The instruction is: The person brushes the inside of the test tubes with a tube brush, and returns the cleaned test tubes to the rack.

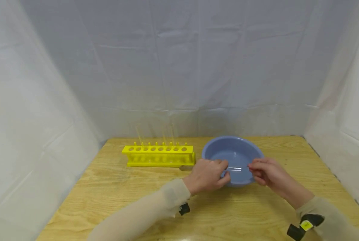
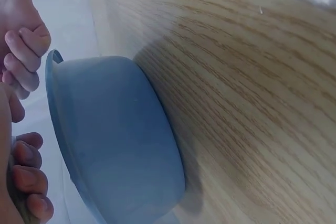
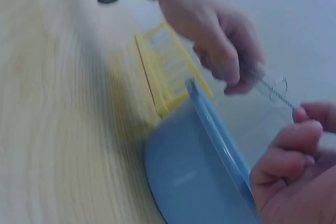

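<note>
Two-handed: pinching in right hand (image 1: pixel 269 174) a twisted wire (image 3: pixel 285 100), distinct only from the right wrist; clasping in left hand (image 1: pixel 208 174) a glass tube (image 1: pixel 235 169), jutting toward the right.

Hands: 2, left hand (image 1: pixel 208 174) and right hand (image 1: pixel 268 172). Glass tube (image 1: pixel 234 169): 1, in left hand. Twisted wire (image 3: pixel 281 98): 1, between hands. Blue basin (image 1: pixel 229 138): 1, below hands. Yellow rack (image 1: pixel 158 164): 1, beyond left hand, leftward; holes (image 1: pixel 153 149) 8, pegs (image 1: pixel 149 144) 8. Racked tubes (image 1: pixel 138 134): at least 3, too faint for exact count. Wrist cameras (image 1: pixel 184 209): 2, 1 behind each hand. Table (image 1: pixel 113 197): 1, beneath hands.
</note>
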The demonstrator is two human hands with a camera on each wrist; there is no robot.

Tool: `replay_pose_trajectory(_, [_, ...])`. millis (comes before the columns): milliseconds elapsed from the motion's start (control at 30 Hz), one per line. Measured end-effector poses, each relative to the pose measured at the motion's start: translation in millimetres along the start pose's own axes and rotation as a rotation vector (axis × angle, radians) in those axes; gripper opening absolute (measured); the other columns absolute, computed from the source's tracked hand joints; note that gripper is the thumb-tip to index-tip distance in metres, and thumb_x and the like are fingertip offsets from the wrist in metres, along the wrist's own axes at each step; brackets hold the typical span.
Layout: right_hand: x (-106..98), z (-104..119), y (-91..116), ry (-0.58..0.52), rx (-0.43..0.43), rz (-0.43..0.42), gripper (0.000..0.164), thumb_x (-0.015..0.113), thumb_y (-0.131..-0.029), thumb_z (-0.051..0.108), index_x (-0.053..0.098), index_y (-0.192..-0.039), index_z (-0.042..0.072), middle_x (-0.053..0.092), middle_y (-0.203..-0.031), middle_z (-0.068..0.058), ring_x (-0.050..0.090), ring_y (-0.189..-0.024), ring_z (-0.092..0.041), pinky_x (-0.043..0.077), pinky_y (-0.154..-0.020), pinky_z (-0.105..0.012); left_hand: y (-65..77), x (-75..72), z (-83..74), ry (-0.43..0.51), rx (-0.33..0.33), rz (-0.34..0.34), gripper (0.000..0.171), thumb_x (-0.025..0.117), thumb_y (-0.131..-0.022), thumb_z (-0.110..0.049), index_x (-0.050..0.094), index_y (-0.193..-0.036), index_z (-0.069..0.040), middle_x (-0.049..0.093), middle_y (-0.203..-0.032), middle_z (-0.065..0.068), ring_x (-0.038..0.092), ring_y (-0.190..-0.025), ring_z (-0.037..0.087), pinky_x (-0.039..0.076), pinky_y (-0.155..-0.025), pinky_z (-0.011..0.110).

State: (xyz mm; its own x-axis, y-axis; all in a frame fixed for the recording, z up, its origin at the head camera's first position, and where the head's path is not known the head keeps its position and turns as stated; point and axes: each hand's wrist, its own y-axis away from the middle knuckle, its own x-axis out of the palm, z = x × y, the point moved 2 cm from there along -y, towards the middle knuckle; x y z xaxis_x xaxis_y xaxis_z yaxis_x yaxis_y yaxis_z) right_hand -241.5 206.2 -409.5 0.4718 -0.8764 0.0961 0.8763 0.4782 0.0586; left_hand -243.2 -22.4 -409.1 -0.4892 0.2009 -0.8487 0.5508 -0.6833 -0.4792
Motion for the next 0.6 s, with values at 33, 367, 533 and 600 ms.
replay_pose_trajectory(33, [1.1, -1.0, -0.4, -0.034, 0.017, -0.006, 0.035, 0.051, -0.104, 0.01, 0.05, -0.069, 0.014, 0.04, -0.064, 0.004, 0.038, -0.05, -0.008, 0.02, -0.051, -0.032, 0.1, 0.2, -0.1, -0.003, 0.0, -0.002, 0.022, 0.055, -0.093, -0.039, 0.051, -0.08, -0.022, 0.041, -0.06, -0.011, 0.036, -0.045, 0.004, 0.021, -0.038, 0.021])
replay_pose_trajectory(367, [5.8, -5.0, 4.5, 0.444, -0.224, -0.191, 0.023, 0.064, -0.1, 0.023, 0.059, -0.097, 0.0, 0.053, -0.069, -0.002, 0.05, -0.055, -0.015, 0.045, -0.053, -0.03, 1.8, 0.3, 4.2, 0.096, -0.048, 0.058, 0.02, 0.056, -0.094, -0.037, 0.051, -0.082, -0.023, 0.044, -0.061, -0.012, 0.038, -0.045, 0.003, 0.024, -0.038, 0.02])
replay_pose_trajectory(533, [6.2, -2.8, 7.8, 0.825, -0.672, -0.266, 0.025, 0.073, -0.089, -0.001, 0.067, -0.11, 0.011, 0.059, -0.08, 0.005, 0.052, -0.059, -0.005, 0.045, -0.053, -0.019, 1.4, -0.5, 6.3, 0.158, -0.068, 0.091, 0.019, 0.055, -0.095, -0.036, 0.058, -0.086, -0.02, 0.049, -0.064, -0.013, 0.039, -0.046, 0.002, 0.025, -0.039, 0.019])
replay_pose_trajectory(600, [5.7, -1.3, 8.4, 0.938, -0.799, -0.286, 0.029, 0.075, -0.085, -0.004, 0.068, -0.107, 0.014, 0.058, -0.082, 0.01, 0.048, -0.06, 0.001, 0.041, -0.055, -0.014, 1.3, -1.4, 6.7, 0.168, -0.07, 0.099, 0.019, 0.055, -0.096, -0.036, 0.059, -0.087, -0.019, 0.05, -0.065, -0.013, 0.04, -0.046, 0.002, 0.026, -0.039, 0.019])
